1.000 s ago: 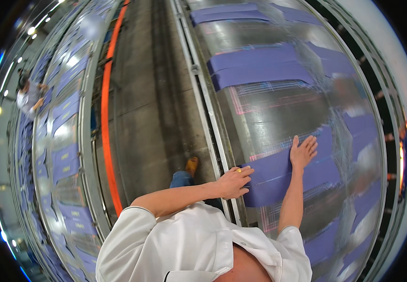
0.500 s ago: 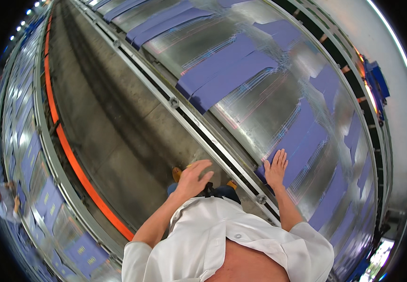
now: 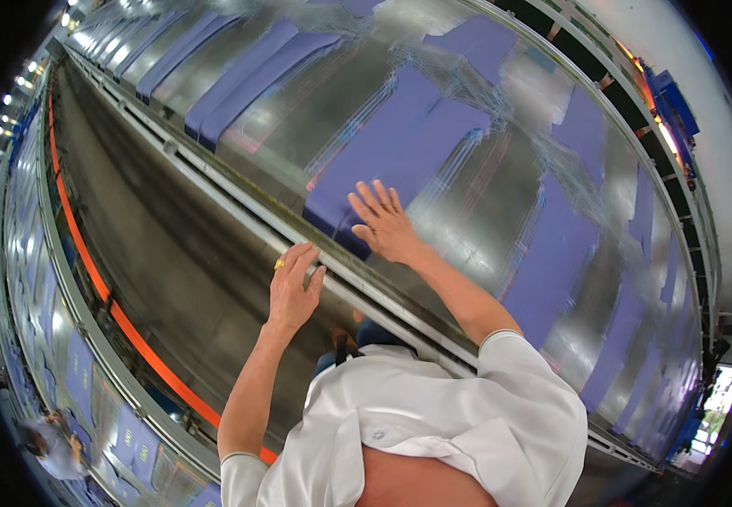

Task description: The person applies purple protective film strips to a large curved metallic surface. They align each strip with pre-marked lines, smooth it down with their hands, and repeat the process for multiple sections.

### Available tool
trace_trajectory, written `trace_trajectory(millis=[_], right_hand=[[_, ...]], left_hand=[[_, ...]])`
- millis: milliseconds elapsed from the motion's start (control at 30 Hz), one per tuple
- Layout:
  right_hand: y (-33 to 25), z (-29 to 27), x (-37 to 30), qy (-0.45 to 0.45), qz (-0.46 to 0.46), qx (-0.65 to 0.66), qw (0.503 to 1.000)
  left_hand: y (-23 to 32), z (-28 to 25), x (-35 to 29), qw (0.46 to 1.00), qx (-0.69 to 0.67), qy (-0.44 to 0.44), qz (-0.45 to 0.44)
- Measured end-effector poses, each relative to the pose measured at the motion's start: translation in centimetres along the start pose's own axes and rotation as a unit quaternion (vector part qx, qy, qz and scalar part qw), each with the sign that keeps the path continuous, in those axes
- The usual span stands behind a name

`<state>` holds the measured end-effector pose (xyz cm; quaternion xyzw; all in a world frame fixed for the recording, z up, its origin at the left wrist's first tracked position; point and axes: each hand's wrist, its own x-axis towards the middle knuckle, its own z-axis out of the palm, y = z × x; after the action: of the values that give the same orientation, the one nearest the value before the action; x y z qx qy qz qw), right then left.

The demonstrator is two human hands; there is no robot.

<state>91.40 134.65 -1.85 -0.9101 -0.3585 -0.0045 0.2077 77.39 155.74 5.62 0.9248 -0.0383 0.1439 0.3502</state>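
My right hand (image 3: 383,222) lies flat, fingers spread, on a purple fabric piece (image 3: 387,160) that rests on a long shiny table (image 3: 484,220) covered with clear film. My left hand (image 3: 292,291) hovers open at the table's metal edge rail (image 3: 239,203), fingers apart, a ring on one finger, holding nothing. Both forearms reach up from my white short-sleeved shirt (image 3: 433,422) at the bottom of the view.
Several more purple fabric pieces (image 3: 552,253) lie along the table. A grey floor aisle (image 3: 163,253) runs on the left, bordered by an orange line (image 3: 121,321) and another long table with purple pieces (image 3: 53,338). Another person (image 3: 53,444) stands at lower left.
The view has swung. My right hand has slid onto a purple piece further along the table, and my left hand has come up to the edge rail.
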Motion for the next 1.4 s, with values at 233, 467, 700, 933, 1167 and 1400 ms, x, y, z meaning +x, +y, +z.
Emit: trace_trajectory(millis=[233, 467, 700, 933, 1167, 1400], right_hand=[[8.1, 1.0, 9.3, 0.004, 0.06, -0.108, 0.992], [24.5, -3.9, 17.2, -0.005, 0.186, -0.161, 0.969], [27.6, -4.3, 20.0, 0.029, 0.295, -0.169, 0.94], [6.0, 1.6, 11.9, -0.012, 0.066, -0.144, 0.987], [-1.1, 2.2, 5.1, -0.055, 0.029, -0.024, 0.998], [13.4, -1.6, 9.9, -0.003, 0.265, -0.161, 0.951]], left_hand=[[-7.1, 0.2, 7.7, 0.989, 0.141, -0.026, 0.027], [-10.6, 1.7, 9.6, 0.978, 0.18, -0.103, 0.001], [-10.9, 1.7, 10.1, 0.979, 0.168, -0.112, -0.022], [-11.2, 1.6, 10.3, 0.975, 0.19, -0.116, 0.006], [-11.1, 2.0, 10.5, 0.975, 0.185, -0.119, 0.025], [-11.0, 1.8, 10.2, 0.974, 0.181, -0.134, -0.001]])
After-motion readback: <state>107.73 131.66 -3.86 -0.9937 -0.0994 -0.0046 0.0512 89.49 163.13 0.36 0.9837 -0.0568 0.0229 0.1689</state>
